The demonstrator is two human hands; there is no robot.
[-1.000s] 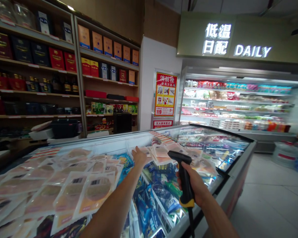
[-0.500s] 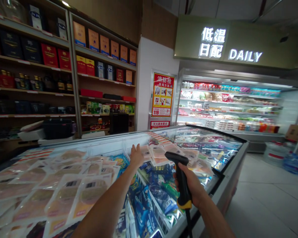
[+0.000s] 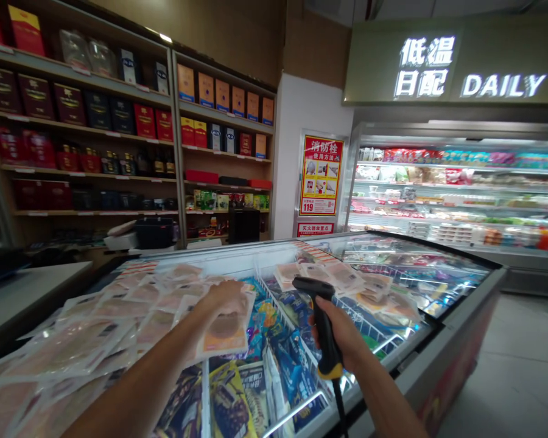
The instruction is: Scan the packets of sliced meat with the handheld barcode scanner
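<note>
My right hand [image 3: 340, 331] is closed around the handle of a black and yellow barcode scanner [image 3: 326, 328], its cable hanging down. The scanner's head points left, above the freezer. My left hand [image 3: 228, 296] is curled over the top of a flat clear packet [image 3: 223, 334] with a round pale item inside and an orange lower edge. My fingertips are partly hidden there. This packet lies at the right edge of a wide spread of similar flat packets [image 3: 159, 298]. Another group of flat packets [image 3: 342, 277] rests beyond the scanner.
A chest freezer [image 3: 466, 304] with white wire dividers [image 3: 274, 304] holds blue and yellow bags [image 3: 231, 395]. Its glass lid [image 3: 420, 261] covers the far right. Behind stand shelves of boxes [image 3: 132, 121] and a lit refrigerated display [image 3: 438, 188]. A counter [image 3: 41, 292] is at left.
My left hand has moved left from beside the farther packet group to the near spread, onto a packet. The view has turned left. My right hand still holds the scanner.
</note>
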